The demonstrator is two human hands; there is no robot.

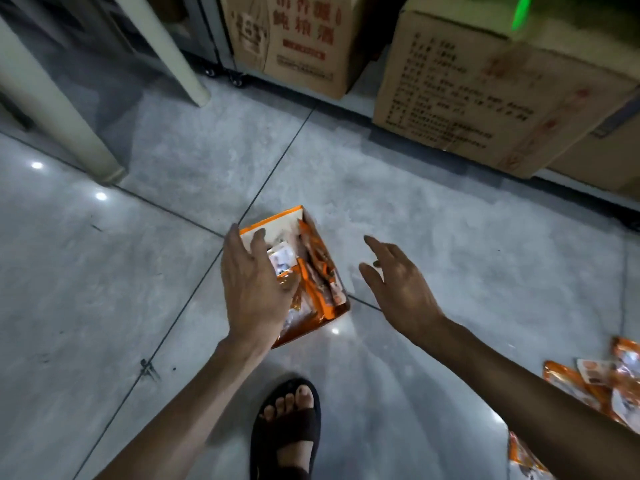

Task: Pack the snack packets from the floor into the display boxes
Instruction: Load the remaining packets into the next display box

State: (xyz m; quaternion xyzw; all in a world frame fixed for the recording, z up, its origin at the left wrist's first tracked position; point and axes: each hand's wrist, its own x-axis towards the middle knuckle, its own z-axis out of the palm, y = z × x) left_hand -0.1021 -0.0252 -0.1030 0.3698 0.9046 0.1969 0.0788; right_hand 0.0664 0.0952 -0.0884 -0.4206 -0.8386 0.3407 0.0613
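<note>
An orange and white display box [277, 221] stands on the grey tiled floor at the centre, holding several orange snack packets [317, 271]. My left hand [254, 285] lies over the box's left side, fingers fairly straight, touching the packets inside; whether it holds one I cannot tell. My right hand [398, 282] hovers to the right of the box with fingers spread and nothing in it. Loose orange snack packets [595, 386] lie on the floor at the lower right, partly behind my right forearm.
Two large cardboard cartons [301, 39] [485, 98] stand along the back. White furniture legs [52, 109] rise at the left. My foot in a dark sandal [287, 427] is planted just below the box.
</note>
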